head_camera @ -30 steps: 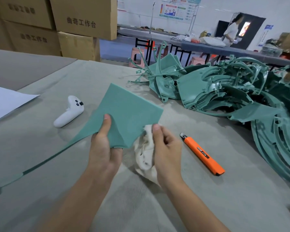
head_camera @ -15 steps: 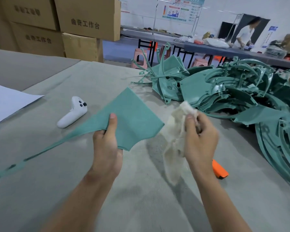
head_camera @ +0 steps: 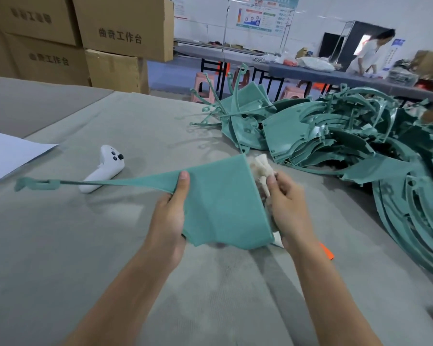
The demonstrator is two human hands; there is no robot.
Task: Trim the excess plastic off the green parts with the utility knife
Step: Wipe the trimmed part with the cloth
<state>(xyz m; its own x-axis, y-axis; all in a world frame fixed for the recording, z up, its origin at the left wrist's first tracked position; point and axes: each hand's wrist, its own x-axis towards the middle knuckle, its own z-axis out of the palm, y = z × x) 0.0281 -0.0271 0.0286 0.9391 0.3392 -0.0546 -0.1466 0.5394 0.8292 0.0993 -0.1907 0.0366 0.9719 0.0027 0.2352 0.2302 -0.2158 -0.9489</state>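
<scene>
I see left hand (head_camera: pixel 169 221) gripping green part (head_camera: pixel 223 203), thumb on top. Right hand (head_camera: pixel 289 208) clutches white rag (head_camera: pixel 261 168) at the part's right edge. Utility knife (head_camera: pixel 327 251) right of the part, mostly hidden.

Factory workshop / assembly floor. Evidence: big pile of moulded green parts (head_camera: pixel 335 136) on grey felt-covered worktable (head_camera: pixel 60 245); stacked cardboard boxes (head_camera: pixel 120 28) w/ printed labels; long benches (head_camera: pixel 238 56) w/ plastic stools (head_camera: pixel 202 82) in bg; charts (head_camera: pixel 263 17) on wall; a person (head_camera: pixel 368 52) standing at far bench.
</scene>
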